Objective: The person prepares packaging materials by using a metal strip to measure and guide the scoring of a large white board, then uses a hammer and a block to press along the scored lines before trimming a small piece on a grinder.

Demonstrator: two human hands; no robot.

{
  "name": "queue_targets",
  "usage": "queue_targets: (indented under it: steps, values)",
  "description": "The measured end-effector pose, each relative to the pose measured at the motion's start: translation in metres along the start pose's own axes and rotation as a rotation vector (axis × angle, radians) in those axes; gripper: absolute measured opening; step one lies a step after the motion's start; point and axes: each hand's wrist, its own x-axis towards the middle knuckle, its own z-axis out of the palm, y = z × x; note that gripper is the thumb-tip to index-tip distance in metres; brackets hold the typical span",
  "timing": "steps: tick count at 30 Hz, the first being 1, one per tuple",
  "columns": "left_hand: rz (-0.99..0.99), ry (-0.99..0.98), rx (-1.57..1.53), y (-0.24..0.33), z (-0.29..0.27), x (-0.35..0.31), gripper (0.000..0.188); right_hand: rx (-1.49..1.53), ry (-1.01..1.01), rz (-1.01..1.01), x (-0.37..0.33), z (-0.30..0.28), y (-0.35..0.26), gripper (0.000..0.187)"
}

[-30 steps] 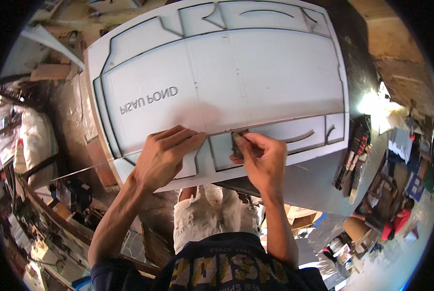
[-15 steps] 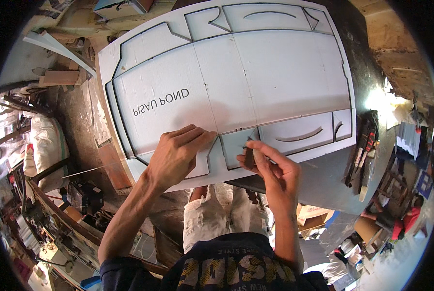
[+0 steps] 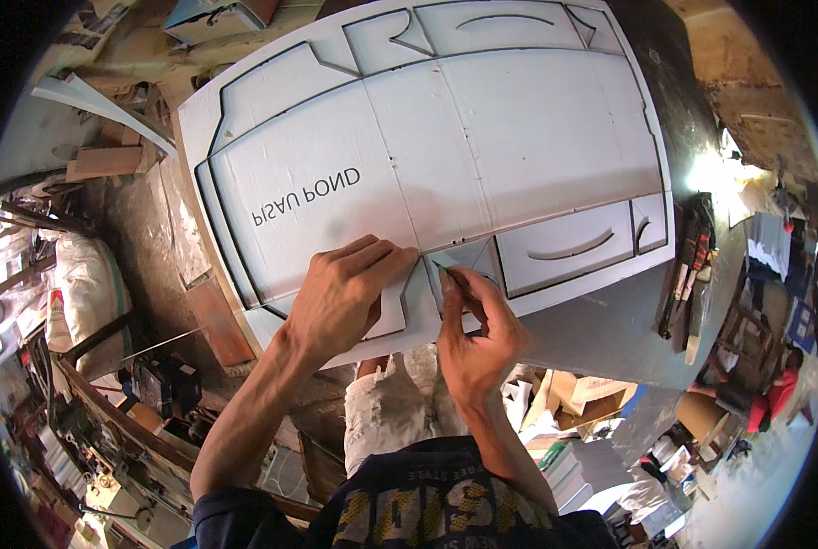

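Note:
A large white board (image 3: 555, 119) lies in front of me, with thin dark strips (image 3: 313, 102) standing along its outlines and curves. My left hand (image 3: 349, 288) rests on its near part. The fingers are bent and pressed together beside the near long line; what they pinch, if anything, is hidden. Just right of it, my right hand (image 3: 482, 320) is closed in a pinch over a pale rectangular section. A small dark piece shows between its thumb and fingers, largely covered by them; I cannot tell its kind.
Several knives or hand tools (image 3: 683, 288) lie on the grey table (image 3: 601, 334) right of the board. Cardboard boxes (image 3: 587, 398) stand below. White sacks (image 3: 84, 284) are at the left. A person in red (image 3: 779, 398) sits at the far right.
My right hand has moved left, close to my left hand, and its fingertips have come to the strip line. The left hand stays nearly in place. The view has shifted slightly.

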Motion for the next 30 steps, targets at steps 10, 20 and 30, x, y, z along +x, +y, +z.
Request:
queue_targets:
  steps: [10,20,30]
  values:
    - [-0.001,-0.020,-0.008,0.000,0.000,0.000,0.051,-0.183,-0.015,-0.147,0.002,0.015,-0.009,0.016]
    - [-0.047,-0.025,-0.029,0.003,-0.003,0.000,0.052,-0.112,0.020,-0.114,0.005,0.018,-0.013,0.012]
    - [-0.152,0.042,-0.056,0.003,-0.007,0.000,0.036,-0.240,0.287,-0.281,0.121,-0.010,-0.024,0.011]
